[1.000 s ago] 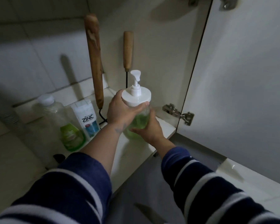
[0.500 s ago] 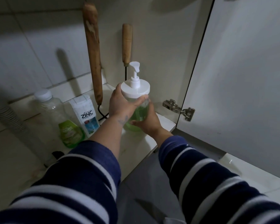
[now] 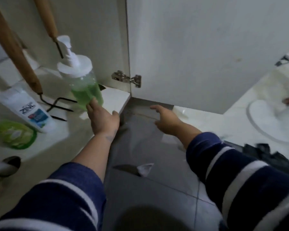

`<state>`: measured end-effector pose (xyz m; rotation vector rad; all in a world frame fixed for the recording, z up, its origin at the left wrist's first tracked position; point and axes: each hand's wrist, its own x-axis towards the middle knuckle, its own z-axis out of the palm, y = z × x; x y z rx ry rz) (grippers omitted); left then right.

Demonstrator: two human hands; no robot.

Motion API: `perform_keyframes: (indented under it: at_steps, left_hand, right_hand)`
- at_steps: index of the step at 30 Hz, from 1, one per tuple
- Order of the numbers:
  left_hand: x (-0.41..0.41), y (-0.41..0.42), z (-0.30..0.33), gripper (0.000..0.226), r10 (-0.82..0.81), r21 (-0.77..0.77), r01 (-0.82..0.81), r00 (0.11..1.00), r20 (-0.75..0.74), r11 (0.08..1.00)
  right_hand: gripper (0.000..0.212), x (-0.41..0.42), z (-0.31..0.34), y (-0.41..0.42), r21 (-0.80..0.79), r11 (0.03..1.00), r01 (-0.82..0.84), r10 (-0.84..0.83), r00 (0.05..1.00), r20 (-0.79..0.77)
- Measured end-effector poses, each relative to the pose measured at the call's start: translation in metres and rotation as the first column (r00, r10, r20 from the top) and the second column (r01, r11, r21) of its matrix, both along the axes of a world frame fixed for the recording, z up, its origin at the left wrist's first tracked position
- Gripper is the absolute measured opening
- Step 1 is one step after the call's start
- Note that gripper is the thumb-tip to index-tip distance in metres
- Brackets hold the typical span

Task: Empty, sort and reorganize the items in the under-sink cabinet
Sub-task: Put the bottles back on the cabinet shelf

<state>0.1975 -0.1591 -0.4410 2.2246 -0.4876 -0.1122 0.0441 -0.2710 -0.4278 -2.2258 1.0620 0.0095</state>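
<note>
- Our left hand [image 3: 103,117] is spread flat, fingers loose; the fingertips [image 3: 93,101] touch the lower side of the pump bottle [image 3: 83,84], but nothing is gripped.
- Our right hand [image 3: 167,120] hangs open over the grey floor [image 3: 140,189], fingers extended toward 11 o'clock, empty and touching nothing.
- Both forearms wear navy sleeves [image 3: 70,194] with white stripes.
- The pump bottle stands at 12 o'clock from our left hand, near the front right corner of the cabinet floor [image 3: 113,99]. It is clear plastic, roughly half full of green liquid, with a white cap and pump; it looks tilted to the left, though the wide lens may account for that.
- At 9 o'clock from the bottle, dark metal tines [image 3: 60,104] lie on the cabinet floor, belonging to a wooden-handled tool [image 3: 17,50] leaning up to the left. A second wooden handle [image 3: 47,15] rises behind the pump.
- Further out at 9 o'clock: a white tube marked ZINC [image 3: 27,110], and just below it a green label on a bottle [image 3: 15,134] that is mostly out of frame.
- At 3 o'clock from the pump bottle, a metal hinge [image 3: 127,79] joins the cabinet wall to the open white door [image 3: 198,47].
- Far right, a white round object [image 3: 264,124], blurred; we cannot identify it.
</note>
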Motion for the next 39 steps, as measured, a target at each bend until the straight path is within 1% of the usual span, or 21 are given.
perform_keyframes:
  at_steps: [2, 3, 4, 6, 9, 11, 14, 16, 18, 22, 25, 28, 30, 33, 35, 39]
  left_hand:
    - [-0.028, -0.017, -0.005, 0.066, -0.17, 0.031, 0.171, 0.985, -0.01, 0.985]
    - [-0.043, -0.027, -0.007, 0.067, -0.266, 0.036, 0.267, 0.964, -0.026, 0.963]
    - [-0.06, -0.038, -0.008, 0.068, -0.368, 0.031, 0.37, 0.928, -0.049, 0.929]
    - [-0.095, -0.057, -0.013, 0.07, -0.548, 0.015, 0.553, 0.828, -0.12, 0.833]
    - [-0.145, -0.079, -0.026, 0.076, -0.686, 0.006, 0.704, 0.693, -0.222, 0.71]
    - [-0.172, -0.092, -0.042, 0.083, -0.717, 0.0, 0.746, 0.641, -0.274, 0.666]
    - [-0.203, -0.108, -0.078, 0.092, -0.708, 0.021, 0.763, 0.609, -0.357, 0.646]
    - [-0.219, -0.118, -0.104, 0.099, -0.697, 0.049, 0.77, 0.6, -0.391, 0.636]
    - [-0.23, -0.128, -0.129, 0.103, -0.68, 0.075, 0.759, 0.618, -0.394, 0.647]
    - [-0.245, -0.146, -0.161, 0.105, -0.674, 0.078, 0.749, 0.632, -0.382, 0.659]
    - [-0.25, -0.151, -0.177, 0.098, -0.655, 0.044, 0.719, 0.654, -0.378, 0.693]
    - [-0.253, -0.153, -0.186, 0.089, -0.64, 0.029, 0.695, 0.678, -0.362, 0.719]
    - [-0.254, -0.154, -0.188, 0.086, -0.632, 0.031, 0.687, 0.685, -0.362, 0.726]
    - [-0.256, -0.153, -0.186, 0.076, -0.609, 0.037, 0.663, 0.708, -0.359, 0.748]
    - [-0.257, -0.148, -0.184, 0.072, -0.564, 0.023, 0.61, 0.746, -0.355, 0.792]
    - [-0.248, -0.125, -0.177, 0.076, -0.505, 0.038, 0.545, 0.798, -0.328, 0.838]
  right_hand:
    - [0.059, -0.049, 0.013, -0.013, -0.047, 0.998, 0.04, -0.045, 0.994, -0.097]
    - [0.058, -0.073, 0.02, -0.02, -0.065, 0.995, 0.069, -0.077, 0.987, -0.138]
    - [0.058, -0.097, 0.026, -0.028, -0.079, 0.991, 0.108, -0.12, 0.978, -0.172]
    - [0.059, -0.141, 0.034, -0.044, -0.099, 0.976, 0.192, -0.209, 0.955, -0.211]
    - [0.063, -0.195, 0.024, -0.066, -0.102, 0.938, 0.331, -0.345, 0.916, -0.203]
    - [0.067, -0.225, 0.002, -0.081, -0.084, 0.895, 0.438, -0.446, 0.879, -0.169]
    - [0.069, -0.261, -0.048, -0.099, 0.009, 0.853, 0.521, -0.515, 0.845, -0.144]
    - [0.072, -0.274, -0.085, -0.108, 0.084, 0.85, 0.52, -0.506, 0.85, -0.145]
    - [0.074, -0.279, -0.118, -0.117, 0.131, 0.854, 0.504, -0.49, 0.863, -0.126]
    - [0.073, -0.278, -0.168, -0.131, 0.268, 0.834, 0.483, -0.508, 0.861, 0.03]
    - [0.067, -0.279, -0.192, -0.135, 0.249, 0.855, 0.455, -0.488, 0.868, 0.094]
    - [0.05, -0.278, -0.205, -0.14, 0.247, 0.85, 0.466, -0.509, 0.846, 0.156]
    - [0.044, -0.278, -0.21, -0.144, 0.246, 0.847, 0.471, -0.515, 0.842, 0.162]
    - [0.043, -0.279, -0.209, -0.145, 0.212, 0.866, 0.453, -0.486, 0.863, 0.139]
    - [0.044, -0.278, -0.201, -0.141, 0.168, 0.89, 0.424, -0.447, 0.885, 0.131]
    - [0.046, -0.265, -0.177, -0.131, 0.177, 0.931, 0.321, -0.35, 0.921, 0.169]
